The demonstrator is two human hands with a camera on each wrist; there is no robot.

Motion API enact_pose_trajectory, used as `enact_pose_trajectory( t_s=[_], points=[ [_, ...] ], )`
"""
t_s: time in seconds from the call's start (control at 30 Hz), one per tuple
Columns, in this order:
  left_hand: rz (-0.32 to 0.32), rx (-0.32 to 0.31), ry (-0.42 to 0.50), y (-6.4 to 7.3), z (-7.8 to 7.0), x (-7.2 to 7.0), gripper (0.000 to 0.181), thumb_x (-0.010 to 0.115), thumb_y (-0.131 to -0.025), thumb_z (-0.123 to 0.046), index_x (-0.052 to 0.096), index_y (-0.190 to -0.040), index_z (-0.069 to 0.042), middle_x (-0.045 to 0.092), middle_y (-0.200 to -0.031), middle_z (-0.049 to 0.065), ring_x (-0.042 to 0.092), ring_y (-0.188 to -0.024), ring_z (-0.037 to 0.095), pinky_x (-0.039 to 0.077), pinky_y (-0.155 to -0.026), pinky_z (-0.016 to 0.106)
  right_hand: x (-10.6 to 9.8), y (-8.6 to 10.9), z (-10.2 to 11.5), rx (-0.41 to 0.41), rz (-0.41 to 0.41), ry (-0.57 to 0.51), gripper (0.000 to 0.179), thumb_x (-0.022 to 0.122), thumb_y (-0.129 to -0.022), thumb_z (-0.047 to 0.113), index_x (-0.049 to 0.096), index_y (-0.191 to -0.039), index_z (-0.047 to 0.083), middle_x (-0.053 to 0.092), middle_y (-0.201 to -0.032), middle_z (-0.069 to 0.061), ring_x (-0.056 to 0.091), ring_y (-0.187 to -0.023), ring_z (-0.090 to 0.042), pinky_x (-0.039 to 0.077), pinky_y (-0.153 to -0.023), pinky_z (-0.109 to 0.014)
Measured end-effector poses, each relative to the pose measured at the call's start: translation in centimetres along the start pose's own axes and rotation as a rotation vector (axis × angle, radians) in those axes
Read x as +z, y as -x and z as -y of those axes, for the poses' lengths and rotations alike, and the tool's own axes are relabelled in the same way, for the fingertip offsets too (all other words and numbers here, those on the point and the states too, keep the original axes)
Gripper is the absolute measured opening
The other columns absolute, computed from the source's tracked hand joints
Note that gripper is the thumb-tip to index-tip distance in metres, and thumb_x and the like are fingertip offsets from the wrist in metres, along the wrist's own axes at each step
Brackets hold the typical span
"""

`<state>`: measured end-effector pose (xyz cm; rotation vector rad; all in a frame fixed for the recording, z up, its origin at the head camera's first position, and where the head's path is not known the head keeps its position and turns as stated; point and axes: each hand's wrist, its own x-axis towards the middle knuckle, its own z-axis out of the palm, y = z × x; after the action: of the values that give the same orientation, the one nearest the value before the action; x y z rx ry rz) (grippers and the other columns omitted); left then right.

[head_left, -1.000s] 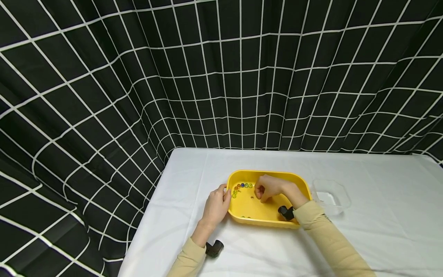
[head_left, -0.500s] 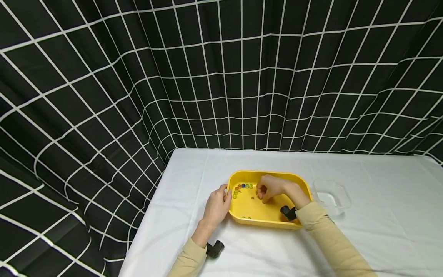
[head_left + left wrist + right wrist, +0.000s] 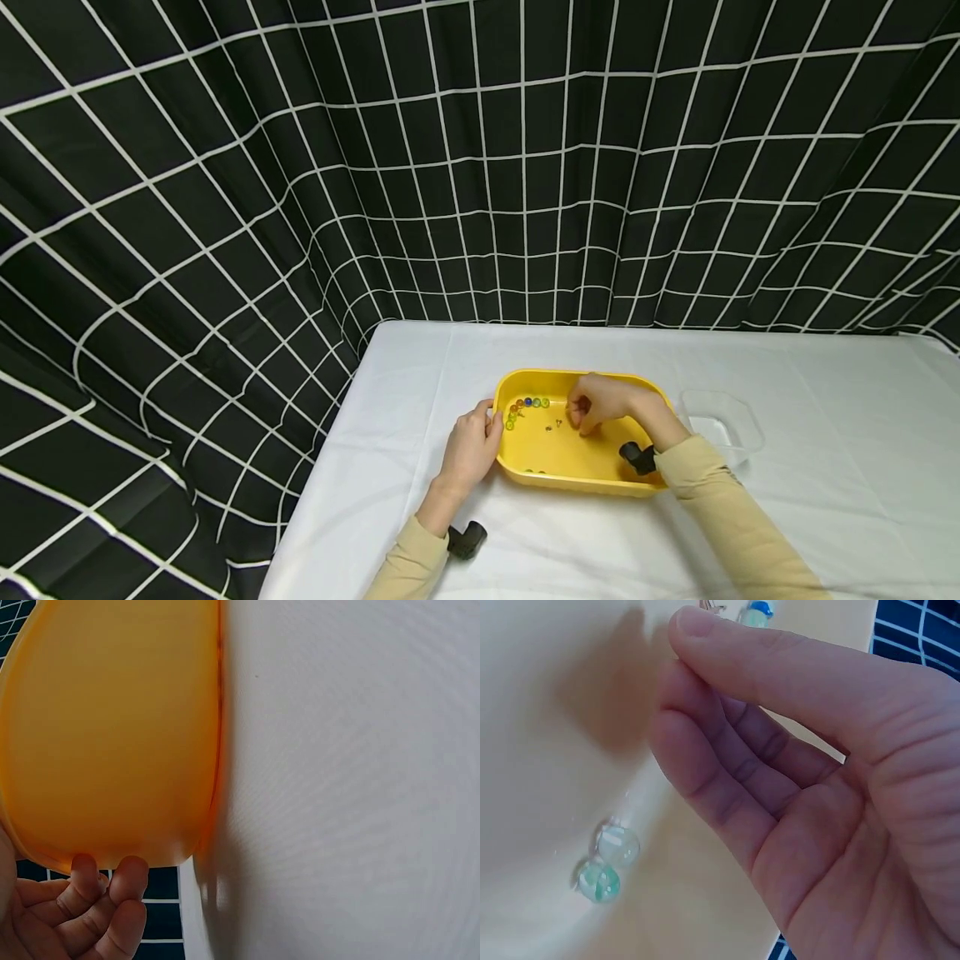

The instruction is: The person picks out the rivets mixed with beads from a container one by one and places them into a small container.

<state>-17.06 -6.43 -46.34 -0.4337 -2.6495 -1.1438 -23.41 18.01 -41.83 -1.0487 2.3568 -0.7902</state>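
A yellow plastic tub (image 3: 540, 450) stands on the table. My left hand (image 3: 468, 446) grips its left end, with fingertips (image 3: 129, 876) against the outer wall. Inside, several glass marbles (image 3: 528, 402) form a bent line along the far left corner, and two clear-green marbles (image 3: 607, 862) lie by the near wall. Small metal pieces, perhaps screws (image 3: 558, 423), lie on the floor of the tub. Just right of them hovers my right hand (image 3: 600, 398), thumb near the loosely curled fingers (image 3: 697, 754). Nothing shows between its fingertips.
A clear plastic container (image 3: 716, 429) sits to the right of the tub, behind the right sleeve. White cloth (image 3: 840, 450) covers the table. A black curtain with white grid lines (image 3: 540, 167) hangs behind and to the left.
My right hand has moved slightly right inside the tub. A small metal piece that was at its fingertips now lies apart from them on the floor. The left hand stays put.
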Motion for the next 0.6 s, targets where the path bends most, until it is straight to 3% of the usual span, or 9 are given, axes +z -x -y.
enact_pose_trajectory(
  t_s=[0.23, 0.6],
  points=[
    [0.002, 0.0, -0.001, 0.0, 0.0, 0.0, 0.03, 0.05, -0.095, -0.013, 0.057, -0.114, 0.01, 0.04, -0.055, -0.006, 0.034, -0.045, 0.003, 0.03, -0.041, 0.019, -0.4, 0.7, -0.1, 0.062, -0.015, 0.003, 0.013, 0.072, -0.067, -0.008, 0.063, -0.069, 0.0, 0.054, -0.061, 0.001, 0.045, -0.053, -0.004, 0.038, -0.052, -0.019],
    [0.003, -0.002, -0.007, 0.0, 0.0, 0.0, 0.031, 0.05, -0.095, -0.014, 0.057, -0.114, 0.01, 0.04, -0.055, -0.005, 0.034, -0.044, 0.002, 0.03, -0.04, 0.018, -0.9, 1.7, -0.3, 0.089, -0.037, -0.006, 0.013, 0.072, -0.067, -0.009, 0.063, -0.069, 0.0, 0.057, -0.062, -0.001, 0.047, -0.054, -0.006, 0.04, -0.052, -0.019]
  ],
)
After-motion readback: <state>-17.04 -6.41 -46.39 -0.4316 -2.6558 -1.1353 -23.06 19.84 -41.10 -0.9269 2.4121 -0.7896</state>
